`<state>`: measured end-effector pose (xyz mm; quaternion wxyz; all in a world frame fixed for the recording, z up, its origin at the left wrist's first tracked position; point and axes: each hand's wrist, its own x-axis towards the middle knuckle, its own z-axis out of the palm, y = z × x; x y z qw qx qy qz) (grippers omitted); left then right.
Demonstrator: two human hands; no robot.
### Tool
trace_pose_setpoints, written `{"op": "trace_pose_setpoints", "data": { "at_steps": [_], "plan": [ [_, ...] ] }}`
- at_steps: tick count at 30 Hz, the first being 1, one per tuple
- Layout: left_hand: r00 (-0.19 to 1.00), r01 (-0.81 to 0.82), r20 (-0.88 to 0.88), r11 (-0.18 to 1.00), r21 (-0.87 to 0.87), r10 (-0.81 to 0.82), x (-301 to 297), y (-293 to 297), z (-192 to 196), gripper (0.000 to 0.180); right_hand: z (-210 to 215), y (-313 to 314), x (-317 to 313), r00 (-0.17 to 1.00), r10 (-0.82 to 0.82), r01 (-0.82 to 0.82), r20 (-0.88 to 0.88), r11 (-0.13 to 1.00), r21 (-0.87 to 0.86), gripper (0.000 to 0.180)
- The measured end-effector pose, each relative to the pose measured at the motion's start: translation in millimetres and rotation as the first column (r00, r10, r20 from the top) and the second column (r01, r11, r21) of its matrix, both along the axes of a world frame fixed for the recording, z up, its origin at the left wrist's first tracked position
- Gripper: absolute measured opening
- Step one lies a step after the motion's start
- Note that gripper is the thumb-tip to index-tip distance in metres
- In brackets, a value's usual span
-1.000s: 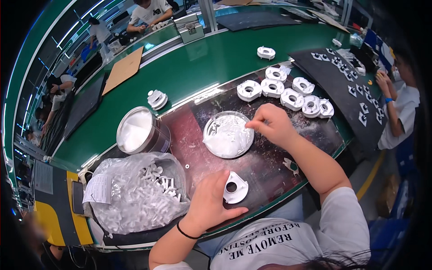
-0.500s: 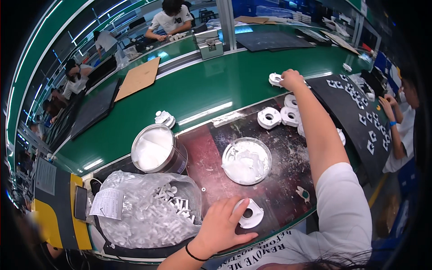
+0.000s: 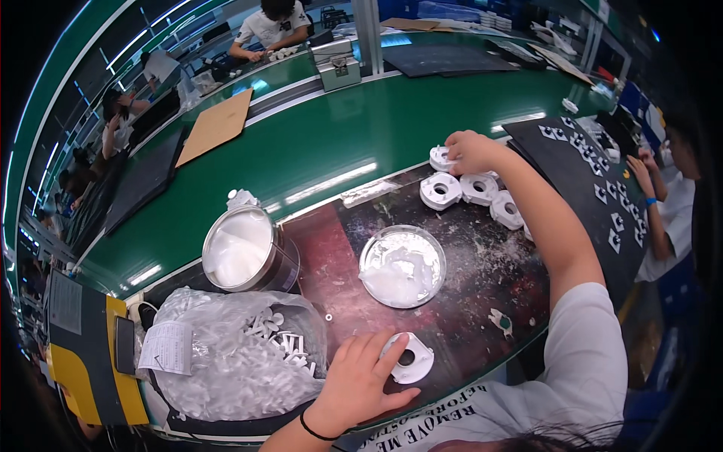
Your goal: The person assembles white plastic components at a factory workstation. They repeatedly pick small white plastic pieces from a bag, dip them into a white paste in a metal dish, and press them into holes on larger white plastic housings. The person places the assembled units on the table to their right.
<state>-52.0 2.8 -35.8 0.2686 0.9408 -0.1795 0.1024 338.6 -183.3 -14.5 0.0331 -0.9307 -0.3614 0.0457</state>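
The left hand (image 3: 360, 382) is resting unclenched fingers against a white plastic part (image 3: 423, 368) at six o'clock from the dish (image 3: 437, 280). The right hand (image 3: 474, 155) is gripping a second part (image 3: 439, 159) near one o'clock, just beyond neighbouring parts (image 3: 440, 192). Low dragging could be snagging these; the left's light contact is risking a slip if bumped.

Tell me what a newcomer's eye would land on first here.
Probably the bulging clear bag of small white plastic pieces at lower left, with the round tin of white material just beyond it. Next comes the white-smeared shallow dish mid-table. Then the left hand by a white ring-shaped part near the front edge, and the right hand on another farther back.
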Motion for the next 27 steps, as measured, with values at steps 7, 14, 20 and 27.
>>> {"op": "trace_pose_setpoints", "data": {
  "at_steps": [7, 14, 20, 27],
  "plan": [
    [1.0, 0.008, 0.009, 0.999, 0.034, -0.008, 1, -3, -1, 0.087, 9, -35, -23, 0.989, -0.122, 0.137, 0.083, 0.967, -0.213, 0.029],
    [1.0, -0.01, -0.016, 0.998, 0.064, 0.011, -3, -3, -2, 0.093, 6, -72, -38, 0.959, -0.275, 0.28, 0.063, 0.954, -0.105, 0.039],
    [0.998, -0.034, -0.047, 0.999, 0.037, 0.035, -2, -5, -3, 0.093, 18, -112, -80, 0.977, -0.207, 0.184, 0.053, 0.941, 0.284, 0.04],
    [0.987, -0.142, -0.069, 0.99, -0.001, 0.142, 0, -14, -8, 0.1, 33, -212, -146, 0.869, -0.486, 0.327, 0.091, 0.704, 0.63, 0.028]
  ]
}}
